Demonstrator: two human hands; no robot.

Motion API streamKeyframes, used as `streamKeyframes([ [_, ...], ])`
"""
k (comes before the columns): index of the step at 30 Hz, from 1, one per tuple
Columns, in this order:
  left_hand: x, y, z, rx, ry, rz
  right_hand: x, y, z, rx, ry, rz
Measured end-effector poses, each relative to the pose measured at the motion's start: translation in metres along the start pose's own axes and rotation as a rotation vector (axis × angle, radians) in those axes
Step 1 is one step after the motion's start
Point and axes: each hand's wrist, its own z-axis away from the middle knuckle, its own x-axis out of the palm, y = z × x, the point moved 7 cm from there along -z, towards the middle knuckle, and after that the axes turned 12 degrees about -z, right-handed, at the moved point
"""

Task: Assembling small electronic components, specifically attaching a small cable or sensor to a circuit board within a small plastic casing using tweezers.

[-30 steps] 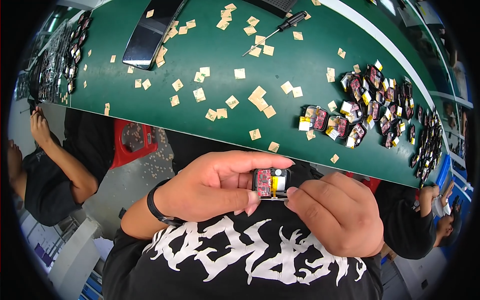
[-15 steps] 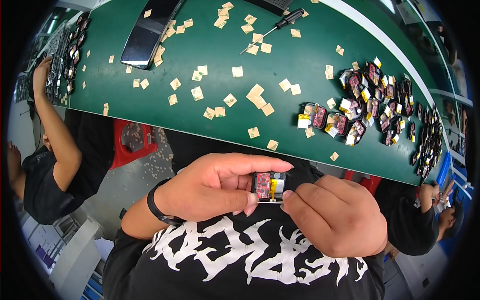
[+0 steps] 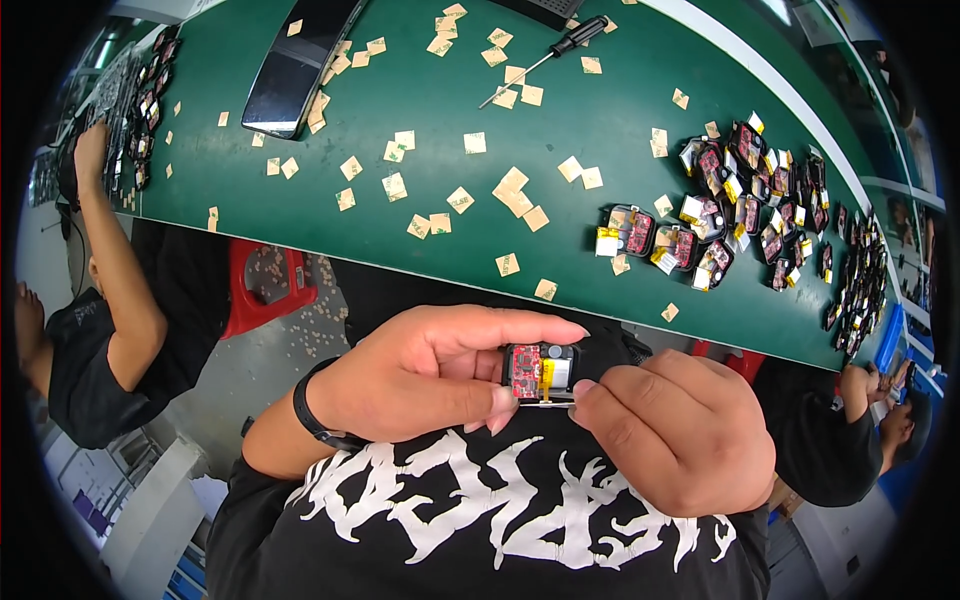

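Observation:
Over my lap, my left hand (image 3: 425, 375) grips a small black device case (image 3: 514, 352) between its thumb and curled fingers, the index finger stretched along the case's far side. Inside lie a red circuit board (image 3: 526, 372) and a whitish rectangular part (image 3: 560, 373) beside yellow tape (image 3: 547, 374). A thin pale strip (image 3: 550, 404), seen edge-on, runs along the near side of the case; I cannot make out its kind. My right hand (image 3: 680, 430) is closed in a pinch at the strip's right end, by the case's near right corner. Its fingertips are partly hidden.
Several similar open cases (image 3: 636, 232) cluster at the right of the green table (image 3: 400, 265). Square paper pieces (image 3: 475, 143) are scattered over it. A screwdriver (image 3: 560, 50) and a dark phone-like device (image 3: 290, 85) lie farther back. People sit at left and right; a red stool (image 3: 262, 285) stands left.
My right hand has shifted slightly right, and more of the thin strip shows beside its fingertips. My left hand and the case have barely moved. The co-worker's arm at left has moved slightly.

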Motion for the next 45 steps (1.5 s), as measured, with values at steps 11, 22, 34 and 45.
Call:
streamKeyframes([
  [11, 0.001, 0.000, 0.002, -0.024, -0.007, -0.011, 0.004, -0.007, 0.001, -0.026, -0.022, 0.039],
  [22, 0.002, -0.003, 0.001, -0.024, -0.039, -0.034, 0.000, -0.004, 0.000, -0.046, -0.039, 0.083],
  [34, -0.005, 0.001, 0.002, 0.107, 0.044, -0.149, -0.009, -0.019, 0.014, -0.126, -0.085, 0.134],
  [45, -0.016, 0.018, 0.008, 0.072, 0.189, -0.357, -0.001, -0.008, 0.014, -0.161, -0.133, 0.172],
])
